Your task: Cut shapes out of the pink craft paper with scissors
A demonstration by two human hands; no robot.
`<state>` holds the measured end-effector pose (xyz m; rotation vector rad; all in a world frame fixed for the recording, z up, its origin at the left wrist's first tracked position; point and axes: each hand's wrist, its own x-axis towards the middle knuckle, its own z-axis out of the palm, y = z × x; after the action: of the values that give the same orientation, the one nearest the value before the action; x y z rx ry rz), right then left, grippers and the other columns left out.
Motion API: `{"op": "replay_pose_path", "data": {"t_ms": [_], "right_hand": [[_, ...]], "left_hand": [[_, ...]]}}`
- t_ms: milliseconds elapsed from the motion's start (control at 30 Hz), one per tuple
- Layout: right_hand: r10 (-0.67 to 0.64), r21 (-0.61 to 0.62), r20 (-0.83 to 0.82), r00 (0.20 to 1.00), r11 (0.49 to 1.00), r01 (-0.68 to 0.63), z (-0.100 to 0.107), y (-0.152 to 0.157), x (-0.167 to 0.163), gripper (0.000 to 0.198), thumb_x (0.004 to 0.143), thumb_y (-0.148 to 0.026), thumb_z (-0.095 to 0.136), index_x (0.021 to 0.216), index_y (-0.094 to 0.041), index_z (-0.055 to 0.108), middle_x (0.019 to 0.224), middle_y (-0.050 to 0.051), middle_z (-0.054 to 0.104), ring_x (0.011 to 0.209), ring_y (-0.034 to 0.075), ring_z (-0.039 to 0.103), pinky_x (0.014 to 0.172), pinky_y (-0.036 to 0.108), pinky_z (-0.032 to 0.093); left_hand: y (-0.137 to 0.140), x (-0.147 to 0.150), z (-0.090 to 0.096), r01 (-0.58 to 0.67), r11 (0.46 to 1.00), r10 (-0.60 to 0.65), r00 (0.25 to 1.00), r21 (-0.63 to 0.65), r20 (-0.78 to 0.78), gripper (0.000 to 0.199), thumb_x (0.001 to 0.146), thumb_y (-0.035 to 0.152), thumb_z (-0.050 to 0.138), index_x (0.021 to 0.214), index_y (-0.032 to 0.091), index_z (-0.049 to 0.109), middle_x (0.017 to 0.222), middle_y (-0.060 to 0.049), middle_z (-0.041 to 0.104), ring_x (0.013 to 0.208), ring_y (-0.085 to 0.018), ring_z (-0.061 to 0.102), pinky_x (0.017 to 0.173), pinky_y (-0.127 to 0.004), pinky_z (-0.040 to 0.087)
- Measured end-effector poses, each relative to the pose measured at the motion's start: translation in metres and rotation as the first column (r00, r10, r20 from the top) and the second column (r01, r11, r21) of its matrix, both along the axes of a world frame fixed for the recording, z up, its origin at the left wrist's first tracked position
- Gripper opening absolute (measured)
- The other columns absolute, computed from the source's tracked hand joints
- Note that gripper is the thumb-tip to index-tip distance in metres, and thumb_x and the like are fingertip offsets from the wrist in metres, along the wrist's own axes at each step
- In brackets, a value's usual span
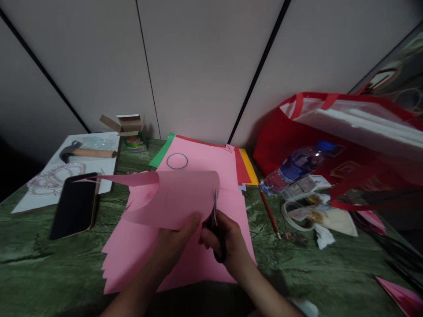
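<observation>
Curled pink paper sheet (188, 193), 12 o'clock of L hand (174, 242), is pinched under thumb (fingertips hidden), black-handled metal scissors (214, 215), approx 4 o'clock of sheet, are gripped by R hand (230, 244), fingers curled, & cut could be skewed b/c paper's bowed.

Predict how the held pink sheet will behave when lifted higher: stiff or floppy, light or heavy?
The pink sheet is probably floppy, since it bows in the left hand. It should be light, looking thin. Its narrow left strip may bend or tear easily, as it tapers.
</observation>
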<state>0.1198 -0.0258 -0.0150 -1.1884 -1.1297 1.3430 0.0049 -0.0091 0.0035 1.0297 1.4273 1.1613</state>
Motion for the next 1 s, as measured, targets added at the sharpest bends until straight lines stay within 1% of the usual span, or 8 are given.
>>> {"op": "replay_pose_path", "data": {"t_ms": [167, 400, 567, 700, 800, 900, 1000], "right_hand": [[-0.009, -0.039, -0.001, 1.0, 0.999, 0.009, 0.002, 0.0, -0.001, 0.013, 0.067, -0.025, 0.061, 0.072, -0.018, 0.051, 0.052, -0.005, 0.052, 0.045, 0.01, 0.045, 0.043, 0.022, 0.037], [-0.028, -0.046, -0.025, 0.999, 0.999, 0.027, -0.001, 0.0006, -0.0021, 0.016, 0.065, -0.026, 0.063, 0.073, -0.018, 0.052, 0.051, -0.005, 0.051, 0.044, 0.01, 0.046, 0.041, 0.021, 0.037], [-0.029, -0.06, -0.049, 0.998, 0.998, 0.026, -0.0003, 0.0015, -0.0024, 0.017, 0.065, -0.028, 0.064, 0.07, -0.018, 0.051, 0.05, -0.006, 0.051, 0.042, 0.009, 0.046, 0.04, 0.021, 0.037], [-0.043, -0.084, -0.043, 0.998, 0.996, 0.04, 0.0009, 0.0009, -0.002, 0.018, 0.064, -0.027, 0.065, 0.068, -0.018, 0.051, 0.049, -0.006, 0.051, 0.041, 0.009, 0.045, 0.039, 0.02, 0.036], [-0.041, -0.101, -0.061, 0.997, 0.994, 0.035, 0.0017, 0.0005, -0.0021, 0.021, 0.064, -0.03, 0.067, 0.069, -0.018, 0.051, 0.048, -0.006, 0.05, 0.041, 0.009, 0.045, 0.039, 0.02, 0.035], [-0.047, -0.113, -0.065, 0.997, 0.993, 0.039, 0.0021, 0.0005, -0.0032, 0.023, 0.063, -0.032, 0.069, 0.068, -0.019, 0.051, 0.046, -0.007, 0.049, 0.04, 0.009, 0.044, 0.038, 0.02, 0.035], [-0.035, -0.115, -0.063, 0.997, 0.993, 0.028, 0.0005, 0.0002, -0.0045, 0.024, 0.063, -0.033, 0.07, 0.068, -0.019, 0.051, 0.046, -0.007, 0.048, 0.04, 0.008, 0.042, 0.038, 0.02, 0.033]], "left_hand": [[-0.0031, 0.0022, 0.0056, 0.0, 1.0, 0.0, 1.0, -0.029, -0.004, 0.015, 0.067, 0.028, 0.057, 0.054, 0.022, 0.057, 0.044, 0.003, 0.059, 0.051, -0.017, 0.06, 0.054, -0.028, 0.049], [0.0019, -0.0007, 0.0019, 0.094, 0.996, -0.095, 0.987, 0.012, 0.127, 0.015, 0.067, 0.033, 0.058, 0.058, 0.021, 0.058, 0.04, 0.003, 0.056, 0.038, -0.016, 0.054, 0.044, -0.028, 0.047], [0.0029, -0.0026, -0.0001, 0.168, 0.985, -0.172, 0.968, 0.036, 0.185, 0.015, 0.068, 0.032, 0.057, 0.057, 0.021, 0.058, 0.04, 0.002, 0.057, 0.037, -0.016, 0.055, 0.042, -0.027, 0.048], [0.0047, -0.0039, -0.003, 0.178, 0.983, -0.185, 0.967, 0.053, 0.178, 0.016, 0.068, 0.033, 0.059, 0.057, 0.021, 0.059, 0.04, 0.002, 0.057, 0.037, -0.016, 0.055, 0.042, -0.027, 0.048], [0.005, -0.0037, -0.0036, 0.157, 0.986, -0.164, 0.969, 0.056, 0.185, 0.016, 0.068, 0.034, 0.059, 0.06, 0.02, 0.06, 0.042, 0.002, 0.057, 0.036, -0.015, 0.054, 0.04, -0.027, 0.047], [0.0029, -0.0016, -0.0008, 0.077, 0.996, -0.084, 0.984, 0.05, 0.16, 0.017, 0.068, 0.035, 0.06, 0.059, 0.02, 0.06, 0.041, 0.002, 0.055, 0.036, -0.015, 0.053, 0.04, -0.027, 0.046], [-0.0006, 0.0017, 0.0053, 0.002, 1.0, -0.003, 0.994, 0.009, 0.106, 0.017, 0.068, 0.033, 0.059, 0.058, 0.02, 0.059, 0.043, 0.002, 0.056, 0.04, -0.015, 0.055, 0.043, -0.027, 0.047]]}}
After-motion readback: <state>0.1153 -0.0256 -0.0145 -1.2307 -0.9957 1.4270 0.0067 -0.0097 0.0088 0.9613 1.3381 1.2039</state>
